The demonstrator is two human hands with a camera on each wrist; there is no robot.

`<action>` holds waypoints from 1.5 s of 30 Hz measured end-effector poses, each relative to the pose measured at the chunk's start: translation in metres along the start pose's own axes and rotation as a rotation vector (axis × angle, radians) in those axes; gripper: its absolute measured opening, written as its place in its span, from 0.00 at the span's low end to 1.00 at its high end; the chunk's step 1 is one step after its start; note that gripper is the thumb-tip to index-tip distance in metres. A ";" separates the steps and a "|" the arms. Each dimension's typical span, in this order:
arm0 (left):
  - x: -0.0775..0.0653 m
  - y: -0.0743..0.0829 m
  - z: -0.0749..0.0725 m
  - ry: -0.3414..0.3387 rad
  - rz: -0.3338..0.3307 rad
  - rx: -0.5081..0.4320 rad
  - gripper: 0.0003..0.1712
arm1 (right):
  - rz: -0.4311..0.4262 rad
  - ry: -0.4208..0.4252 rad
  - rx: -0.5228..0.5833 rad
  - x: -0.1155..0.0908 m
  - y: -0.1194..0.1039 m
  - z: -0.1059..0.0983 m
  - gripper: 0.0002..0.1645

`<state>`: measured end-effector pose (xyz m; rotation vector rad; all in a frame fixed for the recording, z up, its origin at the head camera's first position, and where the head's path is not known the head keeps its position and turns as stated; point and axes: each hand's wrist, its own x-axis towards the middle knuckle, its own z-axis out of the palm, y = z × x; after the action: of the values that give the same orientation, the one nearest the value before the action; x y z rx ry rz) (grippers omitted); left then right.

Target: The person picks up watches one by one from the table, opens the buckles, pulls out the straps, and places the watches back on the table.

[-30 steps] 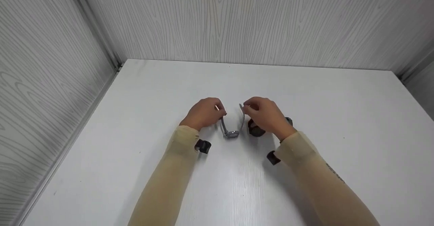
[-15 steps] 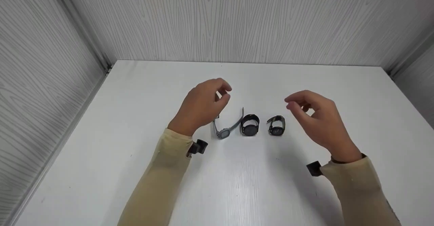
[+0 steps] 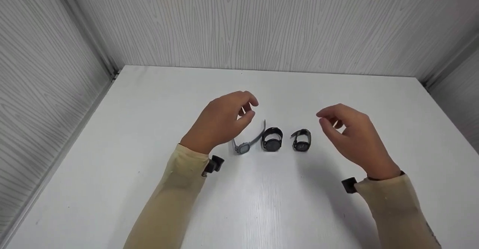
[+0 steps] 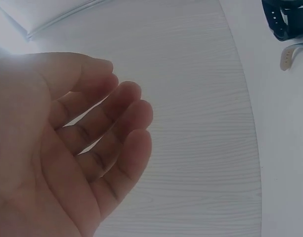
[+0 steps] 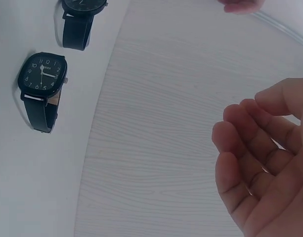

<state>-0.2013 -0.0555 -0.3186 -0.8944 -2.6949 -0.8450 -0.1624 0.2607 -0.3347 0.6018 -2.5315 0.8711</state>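
Note:
Three wristwatches stand in a row on the white table in the head view. On the left is a grey watch [image 3: 244, 148] with its strap spread; part of it is hidden by my left hand [image 3: 220, 120]. A black round watch [image 3: 272, 145] is in the middle, its strap looped up. To the right is a smaller black watch [image 3: 301, 145], whose squarish dial [image 5: 42, 75] shows in the right wrist view. My left hand hovers above the grey watch, fingers loosely bent, holding nothing. Over the table right of the small watch hangs my right hand [image 3: 350, 137], also holding nothing.
The white table [image 3: 262, 204] meets a wood-grained back panel [image 3: 262, 24] and a left side panel [image 3: 45, 73]. Small black camera mounts [image 3: 214, 163] sit at both wrists.
Both hands have let go of the grey watch's strap ends and drawn apart, the right one far to the right. Since half a second ago they have barely moved.

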 end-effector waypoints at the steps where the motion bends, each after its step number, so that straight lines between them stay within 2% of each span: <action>1: 0.000 -0.001 0.001 -0.014 -0.008 0.001 0.11 | 0.012 -0.020 -0.013 0.000 0.000 0.000 0.09; 8: 0.003 -0.003 0.007 -0.130 -0.068 0.035 0.14 | 0.125 -0.176 -0.077 0.003 0.000 0.000 0.09; 14: 0.006 -0.002 0.014 -0.201 -0.069 0.035 0.13 | 0.125 -0.231 -0.107 0.003 0.003 -0.001 0.07; 20: 0.011 -0.003 0.027 -0.227 -0.070 0.031 0.12 | 0.145 -0.235 -0.097 0.001 0.004 -0.003 0.06; 26: 0.012 -0.004 0.052 -0.256 -0.074 0.083 0.11 | 0.158 -0.261 -0.099 0.002 0.002 -0.002 0.06; 29: 0.013 -0.005 0.066 -0.249 -0.062 0.118 0.11 | 0.166 -0.288 -0.111 0.004 0.001 0.000 0.07; 33: 0.017 -0.005 0.079 -0.224 -0.081 0.161 0.10 | 0.172 -0.309 -0.119 0.005 0.000 0.002 0.09; 41: 0.024 -0.004 0.089 -0.254 -0.095 0.209 0.14 | 0.176 -0.310 -0.126 0.004 0.001 0.004 0.08; 45: 0.025 -0.003 0.091 -0.272 -0.084 0.212 0.12 | 0.164 -0.307 -0.136 0.004 0.001 0.005 0.08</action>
<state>-0.2224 0.0074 -0.3866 -0.9108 -3.0009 -0.4666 -0.1674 0.2575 -0.3371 0.5246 -2.9236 0.6958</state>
